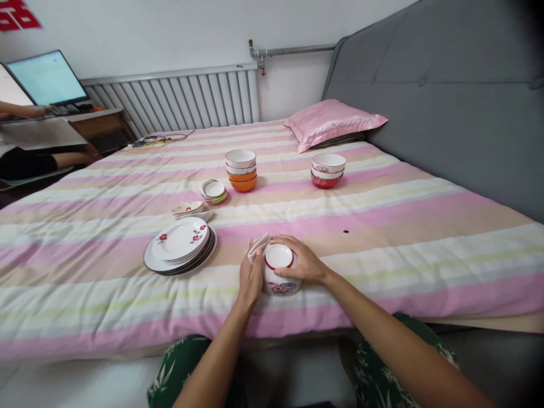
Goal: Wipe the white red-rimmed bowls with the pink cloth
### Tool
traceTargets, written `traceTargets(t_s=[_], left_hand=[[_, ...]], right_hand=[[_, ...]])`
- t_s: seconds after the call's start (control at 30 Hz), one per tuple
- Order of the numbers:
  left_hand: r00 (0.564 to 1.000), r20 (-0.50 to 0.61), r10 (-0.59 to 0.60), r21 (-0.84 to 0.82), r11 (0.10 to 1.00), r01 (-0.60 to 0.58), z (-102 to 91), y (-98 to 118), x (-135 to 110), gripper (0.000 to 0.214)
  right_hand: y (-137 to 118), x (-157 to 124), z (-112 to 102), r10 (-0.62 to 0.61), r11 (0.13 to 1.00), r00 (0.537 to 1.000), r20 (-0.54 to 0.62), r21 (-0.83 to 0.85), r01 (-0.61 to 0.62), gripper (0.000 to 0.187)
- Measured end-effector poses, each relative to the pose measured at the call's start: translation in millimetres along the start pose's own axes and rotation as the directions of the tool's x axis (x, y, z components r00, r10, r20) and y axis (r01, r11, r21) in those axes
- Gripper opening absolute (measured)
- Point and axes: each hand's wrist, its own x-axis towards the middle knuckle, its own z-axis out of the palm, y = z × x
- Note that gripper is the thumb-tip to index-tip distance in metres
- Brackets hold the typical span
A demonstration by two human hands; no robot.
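Upside down at the near edge of the bed is a white bowl (281,288) with a red-ringed foot and a painted flower pattern. My right hand (304,262) curls around its far and right side, gripping it near the foot. On its left side, my left hand (251,275) pinches a pale cloth (258,245) against the bowl wall. To the left lies a stack of plates (181,241), the top one white with red flowers.
Farther back stand a stack of white and orange bowls (241,170) and a stack of white and red bowls (328,170). Small dishes (213,190) and oblong dishes (189,208) lie behind the plates. A pink pillow (334,122) rests by the grey headboard (437,96). Another person's arm (23,110) shows beside a laptop (47,76).
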Motion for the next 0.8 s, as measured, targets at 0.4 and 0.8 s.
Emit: traceTargets(t_s=[0.4,0.8], left_hand=[[0.996,-0.091,-0.009,0.032,0.999,0.012,7.8,4,-9,0.041],[0.988,-0.141,0.070,0.206,0.978,-0.039,19.9,-2,-28,0.047]], right_hand=[[-14,-26,53,0.069,0.954,0.860,-0.506,-0.220,-0.206,0.058],[5,0,5,0.076,0.997,0.980,-0.184,0.035,-0.071,0.051]])
